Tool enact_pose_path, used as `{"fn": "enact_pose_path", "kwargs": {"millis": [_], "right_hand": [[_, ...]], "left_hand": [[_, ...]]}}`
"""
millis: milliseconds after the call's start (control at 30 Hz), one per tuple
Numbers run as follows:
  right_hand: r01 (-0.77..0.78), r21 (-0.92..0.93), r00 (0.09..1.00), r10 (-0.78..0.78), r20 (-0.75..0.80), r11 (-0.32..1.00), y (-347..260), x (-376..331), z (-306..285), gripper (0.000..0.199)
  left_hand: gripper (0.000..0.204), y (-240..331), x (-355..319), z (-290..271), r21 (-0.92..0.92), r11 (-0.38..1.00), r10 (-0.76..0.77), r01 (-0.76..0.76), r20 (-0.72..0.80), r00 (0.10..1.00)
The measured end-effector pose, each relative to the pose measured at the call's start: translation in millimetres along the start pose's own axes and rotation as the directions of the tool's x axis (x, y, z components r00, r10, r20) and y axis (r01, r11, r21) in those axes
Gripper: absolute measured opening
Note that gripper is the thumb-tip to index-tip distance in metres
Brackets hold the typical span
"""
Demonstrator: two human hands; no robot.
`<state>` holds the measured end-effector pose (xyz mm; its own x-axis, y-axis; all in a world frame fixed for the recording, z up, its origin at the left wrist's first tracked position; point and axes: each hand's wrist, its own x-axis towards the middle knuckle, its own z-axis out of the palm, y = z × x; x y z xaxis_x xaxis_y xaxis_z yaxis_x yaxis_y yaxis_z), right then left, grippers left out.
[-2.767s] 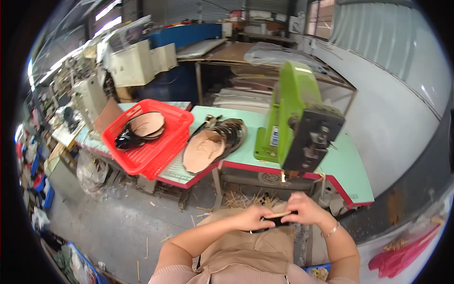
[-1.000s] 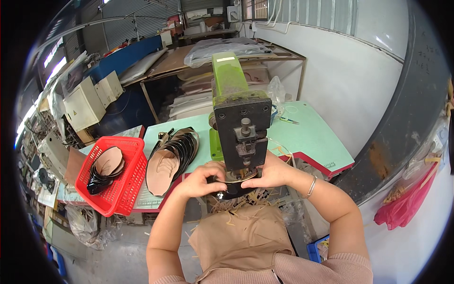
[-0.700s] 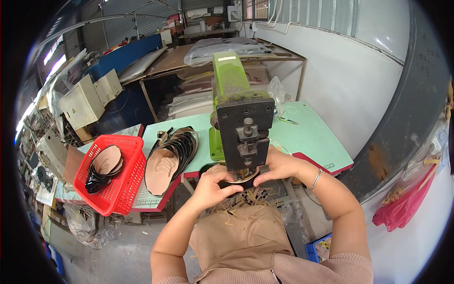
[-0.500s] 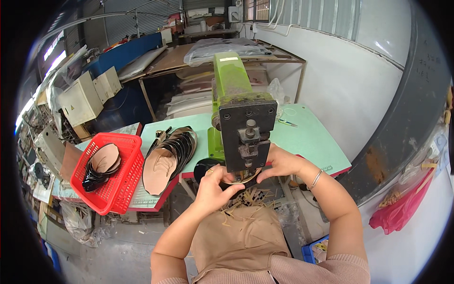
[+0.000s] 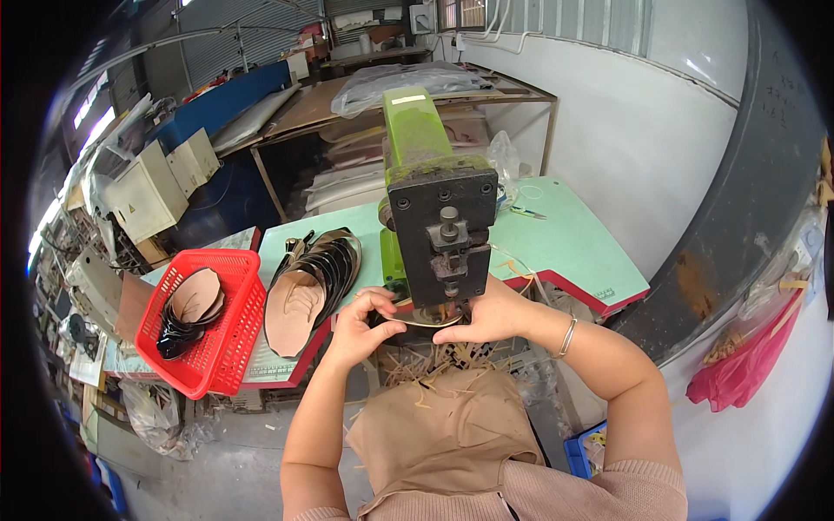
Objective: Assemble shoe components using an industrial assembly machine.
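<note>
A green trimming or stitching machine with a black front plate stands before me, its working tip just above a dark, curved shoe piece with a pale edge. My left hand pinches the left end of that piece between thumb and fingers. Around its right side my right hand is closed, thumb toward me and fingers partly hidden behind the machine head. To the left, a fanned stack of glossy black shoe pieces with beige lining lies on the green tabletop.
A red plastic basket with more such pieces sits at the left. Thin offcut strips are scattered below the machine, above my brown apron. Small snips lie on the right tabletop. A pink bag hangs at the right wall.
The shoe piece has turned under the machine. My left hand has shifted leftward with its fingers spread more, and my right thumb has moved left along the near edge.
</note>
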<state>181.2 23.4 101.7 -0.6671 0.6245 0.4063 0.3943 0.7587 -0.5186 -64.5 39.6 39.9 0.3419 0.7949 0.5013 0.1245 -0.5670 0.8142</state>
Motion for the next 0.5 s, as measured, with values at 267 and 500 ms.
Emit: {"fn": "enact_pose_path", "kwargs": {"millis": [267, 500], "right_hand": [[-0.083, 0.339, 0.996, 0.085, 0.010, 0.937, 25.3, -3.4, 5.2, 0.062], [-0.034, 0.166, 0.996, 0.019, 0.090, 0.985, 53.7, -14.9, 1.0, 0.034]], "left_hand": [[0.027, 13.8, 11.2, 23.9, 0.142, 0.949, 0.261, -0.282, 0.153, 0.953], [0.014, -9.1, 0.8, 14.5, -0.323, 0.944, -0.024, 0.068, 0.140, 0.990]]}}
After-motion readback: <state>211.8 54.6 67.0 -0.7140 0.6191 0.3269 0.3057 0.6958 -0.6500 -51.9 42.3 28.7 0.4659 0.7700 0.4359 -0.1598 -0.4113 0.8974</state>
